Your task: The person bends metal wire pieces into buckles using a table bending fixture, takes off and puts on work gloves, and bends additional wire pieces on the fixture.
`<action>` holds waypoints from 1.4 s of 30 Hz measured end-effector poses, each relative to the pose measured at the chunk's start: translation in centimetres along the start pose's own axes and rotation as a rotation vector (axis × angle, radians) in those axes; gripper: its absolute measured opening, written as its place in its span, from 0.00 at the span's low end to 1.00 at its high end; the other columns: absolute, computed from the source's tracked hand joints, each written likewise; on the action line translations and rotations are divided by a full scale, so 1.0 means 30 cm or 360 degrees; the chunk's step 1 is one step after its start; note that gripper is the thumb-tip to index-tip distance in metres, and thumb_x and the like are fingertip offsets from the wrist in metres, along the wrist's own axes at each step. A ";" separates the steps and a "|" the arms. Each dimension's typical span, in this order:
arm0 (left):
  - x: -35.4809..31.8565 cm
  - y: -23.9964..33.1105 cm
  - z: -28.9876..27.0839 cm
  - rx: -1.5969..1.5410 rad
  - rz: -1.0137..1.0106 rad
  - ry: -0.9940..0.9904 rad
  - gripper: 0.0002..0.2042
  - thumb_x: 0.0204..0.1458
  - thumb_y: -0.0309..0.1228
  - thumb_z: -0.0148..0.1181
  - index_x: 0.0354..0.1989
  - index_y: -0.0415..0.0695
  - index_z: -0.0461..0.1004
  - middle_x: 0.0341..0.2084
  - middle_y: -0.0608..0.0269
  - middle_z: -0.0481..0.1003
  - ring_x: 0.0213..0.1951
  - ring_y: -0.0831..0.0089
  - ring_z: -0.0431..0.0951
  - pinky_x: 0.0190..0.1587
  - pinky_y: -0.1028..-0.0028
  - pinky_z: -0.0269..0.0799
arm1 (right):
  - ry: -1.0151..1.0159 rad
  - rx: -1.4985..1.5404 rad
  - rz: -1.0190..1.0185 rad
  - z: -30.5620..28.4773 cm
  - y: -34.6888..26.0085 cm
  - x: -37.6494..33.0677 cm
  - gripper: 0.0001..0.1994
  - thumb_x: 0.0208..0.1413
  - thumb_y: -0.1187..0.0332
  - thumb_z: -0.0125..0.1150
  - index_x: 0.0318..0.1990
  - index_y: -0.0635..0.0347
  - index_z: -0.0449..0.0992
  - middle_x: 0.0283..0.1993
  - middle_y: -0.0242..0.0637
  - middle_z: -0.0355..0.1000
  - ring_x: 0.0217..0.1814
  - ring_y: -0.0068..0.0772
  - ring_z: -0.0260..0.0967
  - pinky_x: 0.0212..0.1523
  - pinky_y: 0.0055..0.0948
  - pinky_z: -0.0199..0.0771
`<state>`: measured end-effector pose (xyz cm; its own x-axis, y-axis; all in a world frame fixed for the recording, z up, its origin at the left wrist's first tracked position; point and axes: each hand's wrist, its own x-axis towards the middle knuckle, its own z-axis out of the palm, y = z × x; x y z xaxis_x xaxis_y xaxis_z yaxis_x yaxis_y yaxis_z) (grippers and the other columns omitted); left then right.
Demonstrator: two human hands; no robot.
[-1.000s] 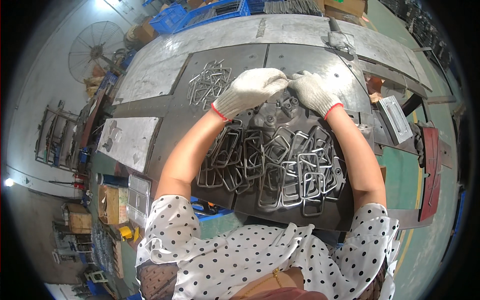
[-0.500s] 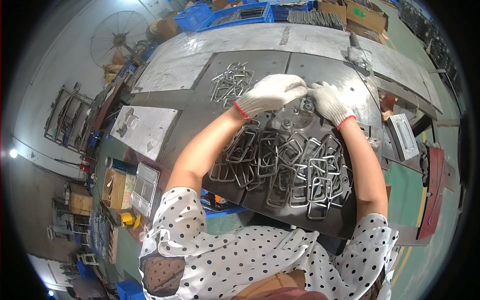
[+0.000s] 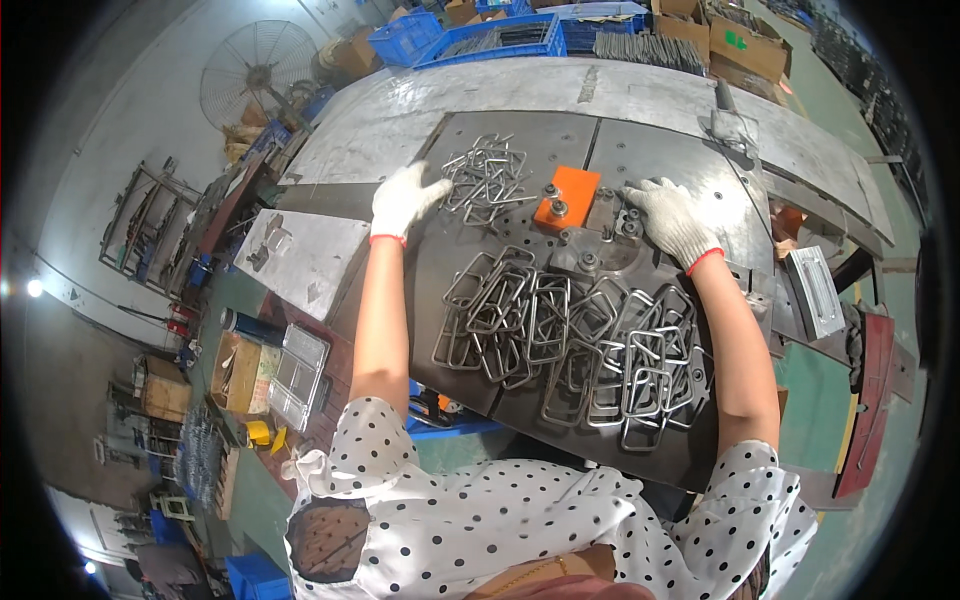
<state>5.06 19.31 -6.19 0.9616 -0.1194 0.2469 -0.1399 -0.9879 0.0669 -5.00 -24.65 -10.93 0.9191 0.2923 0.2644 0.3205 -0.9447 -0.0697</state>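
My left hand, in a white knitted glove with a red cuff, is open with thumb and fingers apart. It holds nothing and is just left of a loose pile of thin bent metal wire pieces. My right hand, gloved the same way, rests at the right side of a bolted metal fixture. Its fingers are curled at the fixture, and whatever they grip is hidden. An orange block stands at the fixture's back left. Nearer me lie many rectangular wire frames, heaped and overlapping.
Blue crates and cardboard boxes stand beyond the table's far edge. A ridged metal block sits at the right. To the left are a metal plate, a clear tray and a large fan.
My left hand has left the fixture, moved left to the loose wire pile and opened. The orange block, hidden before, now shows. My right hand stays at the fixture. The view has shifted slightly.
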 end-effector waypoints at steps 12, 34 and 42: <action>0.116 0.163 0.059 0.0375 0.0956 0.0414 0.12 0.54 0.39 0.66 0.43 0.49 0.81 0.33 0.54 0.80 0.36 0.51 0.83 0.40 0.54 0.78 | 0.0062 0.0031 -0.0018 0.018 0.034 0.006 0.21 0.61 0.71 0.53 0.61 0.49 0.80 0.62 0.36 0.77 0.63 0.46 0.72 0.59 0.45 0.74; 0.049 0.059 -0.126 -0.0478 0.0152 -0.0542 0.21 0.53 0.47 0.65 0.30 0.36 0.81 0.23 0.49 0.79 0.29 0.58 0.79 0.36 0.61 0.72 | 0.0015 -0.0027 0.0016 0.026 0.024 0.006 0.23 0.61 0.71 0.54 0.63 0.48 0.79 0.61 0.36 0.77 0.63 0.45 0.72 0.60 0.46 0.73; 0.090 0.092 -0.122 -0.0492 0.0179 -0.0400 0.20 0.55 0.46 0.65 0.29 0.37 0.79 0.21 0.56 0.77 0.28 0.65 0.77 0.32 0.63 0.69 | 0.0121 0.0006 -0.0050 0.023 0.019 0.013 0.21 0.60 0.71 0.55 0.61 0.49 0.80 0.59 0.37 0.78 0.61 0.48 0.73 0.58 0.47 0.74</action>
<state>6.41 16.62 -1.81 0.9586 -0.2835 0.0280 -0.2751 -0.8955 0.3498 -4.30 -24.97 -11.52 0.8884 0.3098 0.3389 0.3502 -0.9345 -0.0639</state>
